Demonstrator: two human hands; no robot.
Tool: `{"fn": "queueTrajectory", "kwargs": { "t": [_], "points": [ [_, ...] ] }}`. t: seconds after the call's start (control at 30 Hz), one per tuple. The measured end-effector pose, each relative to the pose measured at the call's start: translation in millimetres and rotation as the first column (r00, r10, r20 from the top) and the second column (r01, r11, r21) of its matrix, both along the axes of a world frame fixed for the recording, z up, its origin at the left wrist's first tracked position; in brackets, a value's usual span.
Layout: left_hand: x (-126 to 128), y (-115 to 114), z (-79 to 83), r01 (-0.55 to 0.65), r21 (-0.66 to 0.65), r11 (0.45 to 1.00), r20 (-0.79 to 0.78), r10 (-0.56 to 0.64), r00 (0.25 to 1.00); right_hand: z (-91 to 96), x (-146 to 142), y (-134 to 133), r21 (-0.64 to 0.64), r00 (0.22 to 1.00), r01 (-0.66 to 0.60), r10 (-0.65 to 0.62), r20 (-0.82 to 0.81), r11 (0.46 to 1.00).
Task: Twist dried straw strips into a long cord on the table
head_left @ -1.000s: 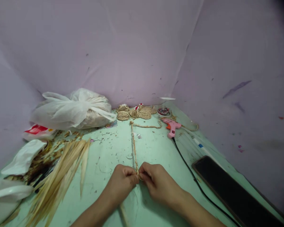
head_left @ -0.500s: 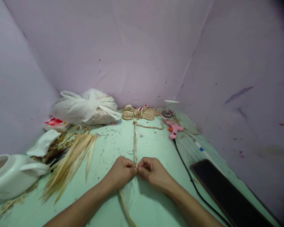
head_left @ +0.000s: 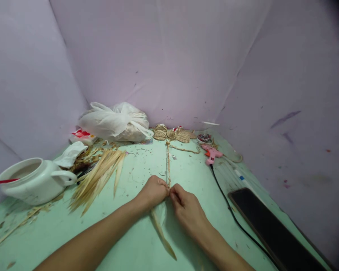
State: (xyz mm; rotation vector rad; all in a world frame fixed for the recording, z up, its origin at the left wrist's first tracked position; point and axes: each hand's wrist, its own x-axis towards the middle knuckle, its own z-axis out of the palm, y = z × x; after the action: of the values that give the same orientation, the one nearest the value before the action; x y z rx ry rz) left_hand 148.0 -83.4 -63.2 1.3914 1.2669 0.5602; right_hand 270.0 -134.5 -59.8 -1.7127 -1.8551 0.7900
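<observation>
A thin braided cord of straw-coloured fibre runs straight from its knotted far end on the table down to my fingers. My left hand is closed around the near end of the braid. Close against it, my right hand pinches at the same end, its fingertips almost touching the left ones. A loose flat strip of dry leaf fibre hangs out below my left hand and tapers to a point. From the far knot, a second length of cord bends off to the right.
Left lie a bundle of dry fibre strips, a white ceramic pot and a tied plastic bag. At the back are coiled woven pieces. Right are a pink glue gun, its black cord and a dark phone.
The camera view has shifted, showing more of the pot at left. My right hand has turned, and its fingers are closed more tightly at the braid. The strip's tapered tip now shows.
</observation>
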Motion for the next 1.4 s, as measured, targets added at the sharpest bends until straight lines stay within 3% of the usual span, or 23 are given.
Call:
{"fn": "queueTrajectory", "kwargs": {
  "t": [0.17,0.3,0.4,0.5,0.63,0.67,0.73,0.8,0.83,0.9,0.93,0.97,1.03,1.2,1.3,1.4],
  "points": [
    [-4,-2,10.1,0.054,-0.079,0.995,0.135,-0.043,0.99,0.1,1,-5,0.1,0.945,-0.126,0.088,0.316,0.987],
    [-8,-3,15.8,0.042,-0.11,0.993,0.179,-0.022,0.984,0.2,-4,-7,0.054,0.809,-0.226,0.157,0.567,0.973],
    [-9,-1,12.7,0.037,-0.076,0.996,0.15,-0.025,0.988,4.5,-10,-10,0.015,0.75,-0.266,0.197,0.631,0.964],
    [-10,1,12.3,0.061,-0.119,0.991,0.124,-0.046,0.991,16.7,-5,-13,-0.007,0.799,-0.295,0.251,0.546,0.955],
    [-13,2,20.0,0.115,-0.142,0.983,0.134,-0.096,0.986,37.8,31,-8,-0.126,0.901,-0.31,0.334,0.278,0.942],
    [-14,2,21.6,0.122,-0.14,0.983,0.129,-0.104,0.986,41.0,42,-4,-0.121,0.945,-0.241,0.262,0.196,0.963],
    [-14,1,22.2,0.126,-0.138,0.982,0.114,-0.111,0.987,42.4,56,6,0.045,0.996,0.024,-0.027,0.082,0.999],
    [-14,1,19.2,0.134,-0.131,0.982,0.113,-0.119,0.986,37.4,55,15,0.119,0.964,0.252,-0.239,-0.116,0.96],
    [-14,1,16.8,0.139,-0.119,0.983,0.119,-0.125,0.985,33.0,48,19,0.055,0.933,0.282,-0.261,-0.247,0.958],
    [-13,1,11.8,0.161,-0.088,0.983,0.148,-0.147,0.978,22.6,28,23,-0.225,0.84,0.112,-0.213,-0.5,0.968],
    [-13,1,9.8,0.173,-0.073,0.982,0.167,-0.159,0.973,17.6,17,24,-0.337,0.798,0.022,-0.219,-0.561,0.941],
    [-14,2,8.5,0.181,-0.063,0.981,0.182,-0.167,0.969,13.1,7,25,-0.399,0.786,-0.035,-0.222,-0.578,0.916],
    [-14,3,7.5,0.195,-0.052,0.979,0.189,-0.182,0.965,6.8,-5,26,-0.41,0.807,-0.02,-0.227,-0.544,0.912],
    [-16,8,7.0,0.241,0.013,0.97,0.082,-0.241,0.967,1.7,0,31,-0.216,0.874,-0.017,-0.091,-0.477,0.976],
    [-18,11,6.9,0.263,0.052,0.963,-0.06,-0.26,0.964,-2.2,2,32,-0.169,0.875,-0.04,-0.047,-0.482,0.985],
    [-19,7,15.7,0.24,0.13,0.962,-0.351,-0.182,0.919,-7.1,-3,32,-0.199,0.843,0.011,-0.117,-0.526,0.98]
  ]
}}
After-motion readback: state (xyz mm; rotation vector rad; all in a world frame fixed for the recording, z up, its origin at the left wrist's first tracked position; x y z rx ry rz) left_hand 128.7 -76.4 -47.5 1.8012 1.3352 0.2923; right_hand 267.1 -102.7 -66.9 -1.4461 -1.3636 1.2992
